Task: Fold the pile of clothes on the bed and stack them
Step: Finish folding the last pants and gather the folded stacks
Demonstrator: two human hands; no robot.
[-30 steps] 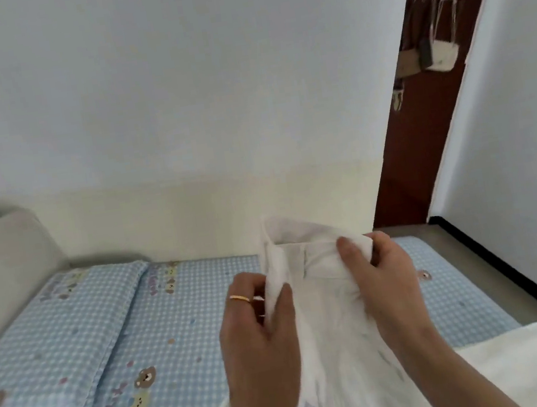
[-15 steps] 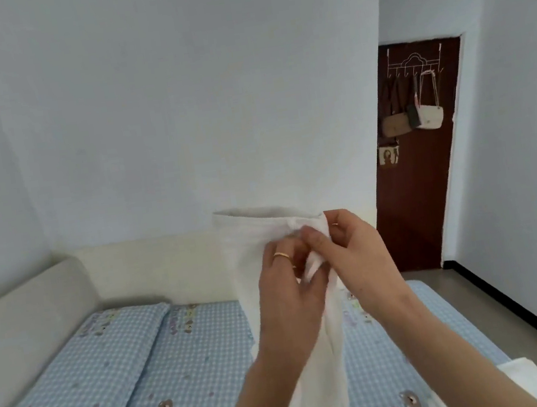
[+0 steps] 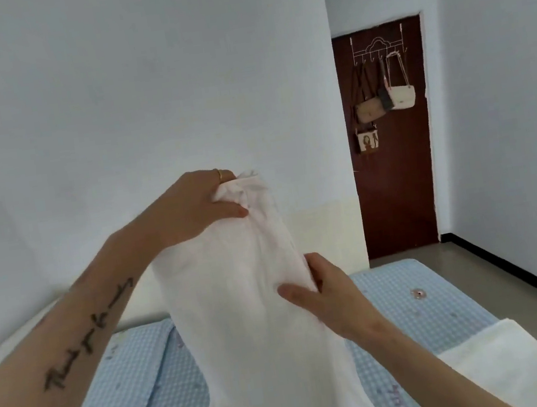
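A white garment (image 3: 263,324) hangs in the air above the bed (image 3: 430,311), its long axis running close to vertical with a slight lean, the bunched top end pointing up and a little to the right and the wider lower part dropping out of sight at the bottom edge of the view. The cloth narrows toward the top, where it is gathered into folds, and spreads broader below. The left hand (image 3: 192,210) holds that top end high, thumb laid across the front of the fabric and the fingers curled round behind it, a gold ring (image 3: 219,175) showing on one finger; its forearm reaches up from the lower left, with dark tattoo marks (image 3: 85,336) along the inner side. The right hand (image 3: 328,293) sits lower, at the garment's right edge about midway down, thumb pressed flat on the front of the cloth and the fingers wrapped behind, pinching the edge; its arm comes in from the lower right. Under the garment lies the blue checked sheet with small printed figures, and a pillow (image 3: 137,387) in the same pattern lies on the left. A folded white cloth (image 3: 510,362) rests on the bed's near right corner. Behind stand pale walls, and on the right a dark brown door (image 3: 395,185) carries a hook rack (image 3: 376,46) with several small bags (image 3: 384,102) hanging from it.
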